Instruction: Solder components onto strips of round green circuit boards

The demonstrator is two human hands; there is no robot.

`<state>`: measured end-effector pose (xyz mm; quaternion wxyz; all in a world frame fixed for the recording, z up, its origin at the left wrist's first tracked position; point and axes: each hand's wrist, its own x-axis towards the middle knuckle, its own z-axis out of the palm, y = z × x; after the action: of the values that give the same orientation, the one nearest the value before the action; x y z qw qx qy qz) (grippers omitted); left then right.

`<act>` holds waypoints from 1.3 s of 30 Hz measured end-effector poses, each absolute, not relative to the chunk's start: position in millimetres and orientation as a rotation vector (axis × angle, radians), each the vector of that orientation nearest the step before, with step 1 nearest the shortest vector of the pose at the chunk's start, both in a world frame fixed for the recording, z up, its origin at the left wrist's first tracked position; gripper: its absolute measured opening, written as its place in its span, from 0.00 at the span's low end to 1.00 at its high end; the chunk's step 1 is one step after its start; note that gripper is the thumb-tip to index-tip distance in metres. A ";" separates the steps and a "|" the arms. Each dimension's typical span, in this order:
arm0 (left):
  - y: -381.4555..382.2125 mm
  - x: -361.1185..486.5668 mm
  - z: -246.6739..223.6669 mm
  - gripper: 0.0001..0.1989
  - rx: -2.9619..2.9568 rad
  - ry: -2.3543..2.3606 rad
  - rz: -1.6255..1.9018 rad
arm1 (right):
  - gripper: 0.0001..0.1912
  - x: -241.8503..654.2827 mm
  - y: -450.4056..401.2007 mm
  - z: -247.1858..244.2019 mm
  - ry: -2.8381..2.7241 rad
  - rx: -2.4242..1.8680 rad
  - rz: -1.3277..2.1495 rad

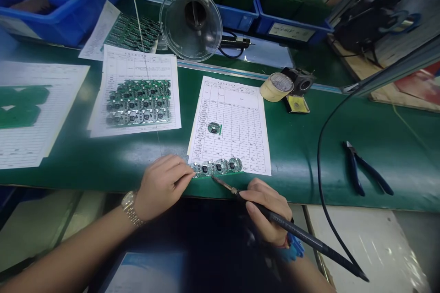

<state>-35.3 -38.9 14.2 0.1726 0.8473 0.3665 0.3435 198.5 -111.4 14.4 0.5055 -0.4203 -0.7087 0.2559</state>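
My left hand (165, 184), with a metal watch on its wrist, pinches the left end of a strip of round circuit boards (220, 166). The strip lies along the lower edge of a printed form (237, 116), close to the table's front edge. In my right hand (270, 208) is a black soldering iron (302, 234), held like a pen. Its tip touches or nearly touches the strip's lower edge; I cannot tell which. A single round circuit board (214, 128) rests on the form above the strip.
Left are stacked circuit board panels (139, 103) on paper. A clear fume hood (191, 23) hangs behind. A round solder tin (277, 87) stands back right, cutters (365, 169) lie right, and the iron's black cable (319, 155) loops beside them. Blue bins (292, 29) line the back.
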 end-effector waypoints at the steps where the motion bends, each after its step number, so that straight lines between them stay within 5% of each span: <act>1: -38.7 -35.4 14.0 0.04 2.404 1.038 0.975 | 0.15 198.3 -111.2 14.4 -1.712 -1.014 0.614; 39: -39.5 -34.6 9.2 0.07 2.489 1.077 0.861 | 0.14 193.1 -109.4 16.5 -1.701 -1.047 0.687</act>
<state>-34.6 -39.5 9.2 0.1476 0.8651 0.3743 0.2995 193.1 -109.4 16.5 0.4922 -0.4317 -0.7009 0.2832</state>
